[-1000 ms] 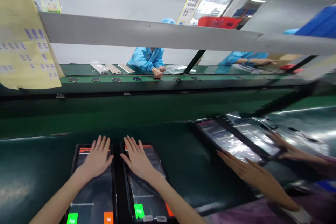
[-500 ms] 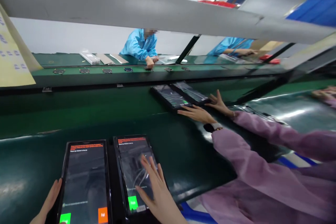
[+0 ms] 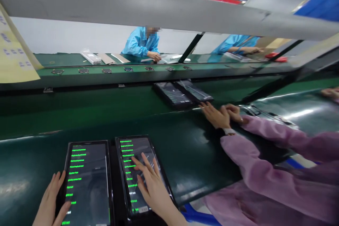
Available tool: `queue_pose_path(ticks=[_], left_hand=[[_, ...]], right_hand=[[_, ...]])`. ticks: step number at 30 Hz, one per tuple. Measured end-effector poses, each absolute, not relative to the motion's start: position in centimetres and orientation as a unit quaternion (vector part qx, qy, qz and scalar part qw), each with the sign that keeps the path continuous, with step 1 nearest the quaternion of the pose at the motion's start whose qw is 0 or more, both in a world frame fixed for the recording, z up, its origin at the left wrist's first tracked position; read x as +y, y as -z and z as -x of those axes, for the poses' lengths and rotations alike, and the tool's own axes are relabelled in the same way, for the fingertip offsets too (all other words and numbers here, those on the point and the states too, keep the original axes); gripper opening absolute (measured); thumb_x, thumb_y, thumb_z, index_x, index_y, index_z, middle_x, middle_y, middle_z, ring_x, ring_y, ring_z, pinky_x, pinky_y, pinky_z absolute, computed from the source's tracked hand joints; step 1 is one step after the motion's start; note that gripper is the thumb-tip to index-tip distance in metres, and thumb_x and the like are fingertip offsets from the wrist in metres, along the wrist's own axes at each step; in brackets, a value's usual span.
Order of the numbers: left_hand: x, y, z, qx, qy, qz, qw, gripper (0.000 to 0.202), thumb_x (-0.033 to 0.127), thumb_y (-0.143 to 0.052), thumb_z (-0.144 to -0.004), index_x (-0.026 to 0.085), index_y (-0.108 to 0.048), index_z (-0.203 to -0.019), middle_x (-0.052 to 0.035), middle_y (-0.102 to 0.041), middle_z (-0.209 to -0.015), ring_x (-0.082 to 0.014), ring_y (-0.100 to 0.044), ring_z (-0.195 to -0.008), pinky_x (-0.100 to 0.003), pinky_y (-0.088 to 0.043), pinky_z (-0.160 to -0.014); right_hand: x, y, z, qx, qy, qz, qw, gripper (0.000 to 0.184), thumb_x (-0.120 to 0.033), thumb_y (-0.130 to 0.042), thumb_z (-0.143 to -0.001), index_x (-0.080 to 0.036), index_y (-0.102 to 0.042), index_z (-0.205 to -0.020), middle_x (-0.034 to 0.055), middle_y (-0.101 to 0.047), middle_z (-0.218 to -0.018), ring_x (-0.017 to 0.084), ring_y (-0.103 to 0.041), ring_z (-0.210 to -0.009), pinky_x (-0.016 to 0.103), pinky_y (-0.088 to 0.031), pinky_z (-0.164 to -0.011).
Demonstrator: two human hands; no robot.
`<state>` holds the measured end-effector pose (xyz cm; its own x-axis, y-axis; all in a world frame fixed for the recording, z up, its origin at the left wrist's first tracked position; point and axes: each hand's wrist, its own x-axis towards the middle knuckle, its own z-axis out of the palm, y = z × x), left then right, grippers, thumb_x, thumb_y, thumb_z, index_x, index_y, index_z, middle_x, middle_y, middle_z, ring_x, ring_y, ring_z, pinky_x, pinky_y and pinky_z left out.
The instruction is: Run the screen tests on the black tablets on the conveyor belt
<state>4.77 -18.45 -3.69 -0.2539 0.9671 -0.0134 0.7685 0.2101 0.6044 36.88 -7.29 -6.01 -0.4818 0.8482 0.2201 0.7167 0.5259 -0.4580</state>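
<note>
Two black tablets lie side by side on the dark green bench, each showing a list of green test lines. Beside the left tablet point(image 3: 91, 180) is my left hand point(image 3: 53, 197), its fingers apart along the left edge and its thumb over the screen's lower left. Over the right tablet point(image 3: 137, 197) my right hand point(image 3: 153, 187) spreads its fingers, the index fingertip at the list. Whether that fingertip touches the glass I cannot tell. A clear film with glare covers part of the right screen.
Two more tablets point(image 3: 173, 93) lie on the green conveyor point(image 3: 79, 109). A co-worker's hands point(image 3: 215, 114) in pink sleeves are just right of them. Small circuit boards point(image 3: 106, 71) line the far ledge. A yellow sheet point(image 3: 17, 49) hangs at left; a grey beam point(image 3: 132, 3) crosses above.
Both near screens went from red text with coloured buttons to green lists. My left hand moved further into view, thumb onto the tablet. The co-worker's hands drew back from the far tablets.
</note>
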Motion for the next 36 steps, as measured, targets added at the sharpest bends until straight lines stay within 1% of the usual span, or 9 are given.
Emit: queue_pose_path(ticks=[6,8,11,13,19,23,29,33,36], left_hand=[[-18.3,4.6,-4.3,0.707,-0.271,-0.639,0.135,0.091,0.078,-0.015,-0.087,0.021,0.016,-0.15,-0.0181,-0.051,-0.137,-0.0391,-0.039,-0.133,-0.069,-0.033,-0.106],[-18.2,4.9,-4.2,0.709,-0.25,-0.651,0.108,0.094,0.081,-0.011,-0.083,0.021,0.011,-0.151,-0.0181,-0.05,-0.136,-0.0379,-0.042,-0.131,-0.067,-0.03,-0.108],[-18.1,5.4,-3.9,0.702,-0.181,-0.686,0.065,0.081,0.081,-0.021,-0.084,0.035,-0.02,-0.15,-0.0113,-0.048,-0.139,-0.0365,-0.043,-0.131,-0.068,-0.023,-0.111],[-18.1,5.6,-3.7,0.699,-0.152,-0.697,0.058,0.074,0.08,-0.027,-0.085,0.038,-0.032,-0.146,-0.0091,-0.048,-0.138,-0.0359,-0.042,-0.131,-0.068,-0.02,-0.112],[-17.6,5.1,-3.7,0.713,-0.153,-0.681,0.073,0.079,0.076,-0.024,-0.088,0.031,-0.009,-0.152,-0.0115,-0.054,-0.129,-0.0346,-0.048,-0.124,-0.064,-0.03,-0.108],[-17.4,5.0,-4.1,0.722,-0.161,-0.67,0.063,0.072,0.068,-0.031,-0.093,0.035,-0.007,-0.152,-0.0095,-0.056,-0.124,-0.0315,-0.053,-0.117,-0.062,-0.037,-0.103],[-17.6,4.9,-4.1,0.709,-0.149,-0.687,0.046,0.071,0.067,-0.03,-0.093,0.035,-0.004,-0.152,-0.0094,-0.056,-0.125,-0.0343,-0.049,-0.123,-0.064,-0.036,-0.102],[-17.9,5.0,-3.5,0.676,-0.162,-0.719,0.014,0.082,0.075,-0.021,-0.09,0.026,-0.004,-0.153,-0.0147,-0.052,-0.134,-0.0389,-0.044,-0.128,-0.064,-0.026,-0.106],[-18.2,5.1,-3.3,0.656,-0.204,-0.726,0.011,0.086,0.075,-0.012,-0.089,0.018,-0.006,-0.153,-0.0142,-0.049,-0.139,-0.035,-0.037,-0.135,-0.054,-0.01,-0.115]], right_hand=[[-7.1,7.4,-37.7,-0.815,-0.168,0.47,0.295,0.019,-0.017,-0.033,-0.095,-0.023,-0.044,-0.109,0.0077,-0.058,-0.129,0.029,-0.036,-0.138,0.07,-0.016,-0.111],[-7.2,7.5,-38.0,-0.797,-0.176,0.485,0.313,0.018,-0.019,-0.033,-0.096,-0.022,-0.045,-0.109,0.0087,-0.057,-0.13,0.029,-0.039,-0.136,0.07,-0.015,-0.112],[-7.6,7.5,-38.1,-0.787,-0.182,0.498,0.316,0.025,-0.019,-0.033,-0.096,-0.023,-0.044,-0.117,0.0091,-0.057,-0.13,0.028,-0.04,-0.136,0.07,-0.015,-0.112],[-7.8,7.5,-38.1,-0.784,-0.187,0.501,0.316,0.023,-0.018,-0.033,-0.095,-0.023,-0.045,-0.115,0.0086,-0.056,-0.13,0.028,-0.039,-0.136,0.069,-0.016,-0.112],[-8.4,7.1,-37.9,-0.783,-0.197,0.502,0.31,0.017,-0.017,-0.032,-0.095,-0.023,-0.044,-0.106,0.0081,-0.056,-0.133,0.028,-0.037,-0.137,0.07,-0.016,-0.112],[-8.7,6.8,-37.7,-0.798,-0.204,0.486,0.293,0.016,-0.015,-0.031,-0.095,-0.023,-0.044,-0.099,0.0067,-0.058,-0.132,0.027,-0.038,-0.137,0.068,-0.016,-0.113],[-8.8,6.4,-37.7,-0.802,-0.196,0.479,0.298,0.014,-0.015,-0.033,-0.095,-0.024,-0.044,-0.093,0.0048,-0.059,-0.13,0.027,-0.042,-0.134,0.067,-0.018,-0.114],[-8.8,6.3,-37.7,-0.805,-0.187,0.476,0.3,0.015,-0.014,-0.033,-0.094,-0.023,-0.045,-0.091,0.0055,-0.06,-0.129,0.027,-0.042,-0.134,0.065,-0.021,-0.114],[-8.9,6.3,-37.7,-0.814,-0.169,0.462,0.309,0.015,-0.013,-0.035,-0.093,-0.023,-0.046,-0.091,0.0054,-0.061,-0.128,0.027,-0.042,-0.134,0.063,-0.02,-0.115]])
